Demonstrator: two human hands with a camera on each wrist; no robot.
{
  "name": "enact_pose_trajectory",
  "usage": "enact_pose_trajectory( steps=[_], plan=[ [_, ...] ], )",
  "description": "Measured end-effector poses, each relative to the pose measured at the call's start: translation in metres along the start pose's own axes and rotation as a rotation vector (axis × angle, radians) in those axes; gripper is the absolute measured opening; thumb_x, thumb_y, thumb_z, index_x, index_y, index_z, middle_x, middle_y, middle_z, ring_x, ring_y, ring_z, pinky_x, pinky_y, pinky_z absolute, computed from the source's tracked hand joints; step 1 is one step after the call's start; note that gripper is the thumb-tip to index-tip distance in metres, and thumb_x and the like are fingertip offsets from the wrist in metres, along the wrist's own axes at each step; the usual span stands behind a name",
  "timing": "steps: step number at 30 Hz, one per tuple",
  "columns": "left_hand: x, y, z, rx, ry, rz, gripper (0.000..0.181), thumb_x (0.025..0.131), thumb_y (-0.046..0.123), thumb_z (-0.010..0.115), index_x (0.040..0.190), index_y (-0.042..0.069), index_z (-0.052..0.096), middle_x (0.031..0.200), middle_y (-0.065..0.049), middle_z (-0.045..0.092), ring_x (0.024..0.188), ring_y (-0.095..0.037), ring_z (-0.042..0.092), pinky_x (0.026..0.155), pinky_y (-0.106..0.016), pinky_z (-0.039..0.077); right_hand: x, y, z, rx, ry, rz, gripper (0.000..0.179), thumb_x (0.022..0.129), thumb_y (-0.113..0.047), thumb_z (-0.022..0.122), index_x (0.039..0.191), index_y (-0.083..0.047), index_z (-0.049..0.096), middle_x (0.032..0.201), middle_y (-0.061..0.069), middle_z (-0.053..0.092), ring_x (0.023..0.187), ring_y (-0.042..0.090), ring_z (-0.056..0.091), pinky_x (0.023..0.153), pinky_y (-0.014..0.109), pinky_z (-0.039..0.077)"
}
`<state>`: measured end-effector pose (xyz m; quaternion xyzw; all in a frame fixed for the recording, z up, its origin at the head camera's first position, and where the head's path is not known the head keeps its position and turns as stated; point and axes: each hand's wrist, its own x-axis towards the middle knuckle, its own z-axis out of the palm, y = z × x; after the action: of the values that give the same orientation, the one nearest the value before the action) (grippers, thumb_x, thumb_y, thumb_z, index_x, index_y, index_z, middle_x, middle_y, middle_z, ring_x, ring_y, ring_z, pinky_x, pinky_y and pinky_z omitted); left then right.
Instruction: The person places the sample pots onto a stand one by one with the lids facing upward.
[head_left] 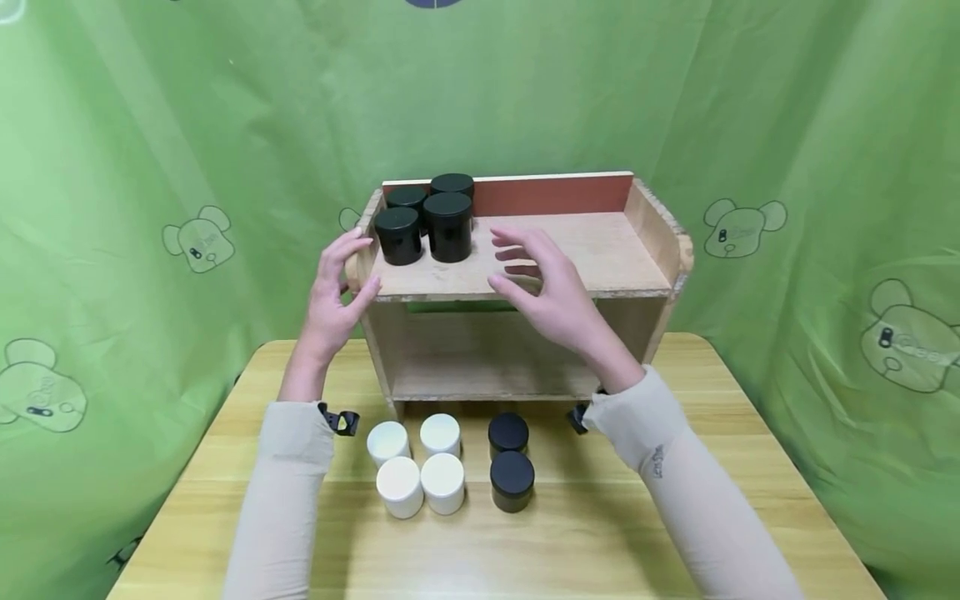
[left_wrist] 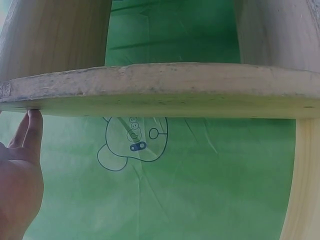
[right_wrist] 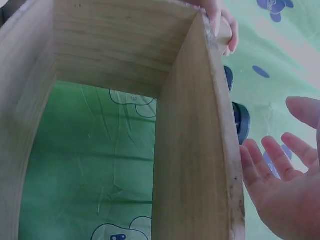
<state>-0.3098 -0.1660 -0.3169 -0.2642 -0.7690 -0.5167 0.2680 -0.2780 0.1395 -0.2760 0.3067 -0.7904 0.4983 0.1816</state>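
Note:
My left hand (head_left: 337, 287) holds the rounded front end of the wooden shelf's left side panel (head_left: 362, 260), thumb toward the front edge and fingers across its top. In the right wrist view, fingers of that hand show around the panel end. My right hand (head_left: 547, 287) hovers over the front of the upper board, fingers spread and bent slightly, with nothing in it. A tall black jar (head_left: 450, 229) stands just left of the right fingertips. Beside it is a shorter black jar (head_left: 399, 237); behind them are two more black jars (head_left: 452, 182), partly hidden.
On the table (head_left: 570, 542), in front of the wooden shelf (head_left: 517, 296), stand several white jars (head_left: 400, 485) at left and two black jars (head_left: 512, 481) nearer the middle. A green curtain (head_left: 300, 125) with printed bear heads hangs behind and along the sides.

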Motion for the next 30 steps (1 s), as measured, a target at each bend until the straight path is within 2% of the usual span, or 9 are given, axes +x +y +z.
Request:
enact_pose_trajectory(
  steps=[7, 12, 18, 21, 23, 28, 30],
  plan=[
    [0.000, -0.001, 0.002, -0.001, -0.009, -0.011, 0.053, 0.098, 0.003, 0.064, 0.148, 0.007, 0.046, 0.166, -0.011, 0.032, 0.149, -0.033, 0.037, 0.114, -0.059, 0.046, -0.034, -0.001, -0.001, -0.025, -0.052, -0.074, 0.053, 0.097, -0.004, 0.070, 0.147, -0.006, 0.054, 0.138, 0.018, 0.059, 0.126, 0.030, 0.060, 0.108, 0.044, 0.054],
    [-0.002, 0.001, 0.001, 0.013, -0.006, -0.014, 0.053, 0.097, 0.003, 0.064, 0.147, 0.007, 0.047, 0.165, -0.010, 0.032, 0.149, -0.033, 0.037, 0.115, -0.059, 0.045, -0.058, 0.009, 0.004, -0.065, -0.111, -0.072, 0.053, 0.096, -0.006, 0.072, 0.146, -0.009, 0.056, 0.134, 0.010, 0.063, 0.122, 0.026, 0.063, 0.108, 0.041, 0.055],
    [0.001, 0.004, -0.001, 0.026, 0.000, 0.003, 0.052, 0.098, 0.002, 0.063, 0.147, 0.006, 0.046, 0.165, -0.012, 0.032, 0.149, -0.034, 0.036, 0.109, -0.061, 0.048, -0.085, 0.027, 0.012, -0.104, -0.179, -0.043, 0.052, 0.096, -0.011, 0.073, 0.146, -0.014, 0.057, 0.134, 0.004, 0.063, 0.120, 0.021, 0.063, 0.106, 0.040, 0.055],
    [0.001, 0.003, 0.000, 0.025, -0.006, 0.003, 0.052, 0.098, 0.002, 0.063, 0.147, 0.006, 0.046, 0.165, -0.012, 0.032, 0.149, -0.033, 0.037, 0.109, -0.059, 0.049, -0.100, 0.039, 0.015, -0.114, -0.226, -0.002, 0.050, 0.098, -0.014, 0.072, 0.146, -0.014, 0.057, 0.134, 0.003, 0.063, 0.121, 0.019, 0.062, 0.104, 0.043, 0.056],
    [0.001, -0.005, 0.000, 0.026, -0.012, 0.003, 0.053, 0.098, 0.005, 0.064, 0.148, 0.009, 0.046, 0.166, -0.009, 0.032, 0.148, -0.032, 0.038, 0.110, -0.058, 0.049, -0.110, 0.048, 0.016, -0.111, -0.256, 0.035, 0.049, 0.099, -0.016, 0.071, 0.145, -0.015, 0.057, 0.133, 0.002, 0.063, 0.121, 0.019, 0.062, 0.103, 0.046, 0.057],
    [0.000, -0.010, 0.001, 0.026, -0.008, -0.006, 0.053, 0.099, 0.005, 0.064, 0.149, 0.011, 0.046, 0.166, -0.007, 0.032, 0.146, -0.032, 0.039, 0.110, -0.058, 0.050, -0.131, 0.067, 0.022, -0.118, -0.309, 0.110, 0.047, 0.098, -0.020, 0.072, 0.143, -0.016, 0.059, 0.133, 0.002, 0.064, 0.124, 0.024, 0.062, 0.104, 0.049, 0.056],
    [-0.001, -0.002, 0.000, 0.023, -0.007, -0.014, 0.053, 0.098, 0.003, 0.063, 0.148, 0.009, 0.046, 0.166, -0.010, 0.032, 0.147, -0.033, 0.039, 0.110, -0.059, 0.049, -0.139, 0.073, 0.025, -0.131, -0.323, 0.122, 0.046, 0.097, -0.022, 0.073, 0.141, -0.014, 0.061, 0.132, 0.002, 0.066, 0.123, 0.026, 0.063, 0.105, 0.049, 0.055]
  ],
)
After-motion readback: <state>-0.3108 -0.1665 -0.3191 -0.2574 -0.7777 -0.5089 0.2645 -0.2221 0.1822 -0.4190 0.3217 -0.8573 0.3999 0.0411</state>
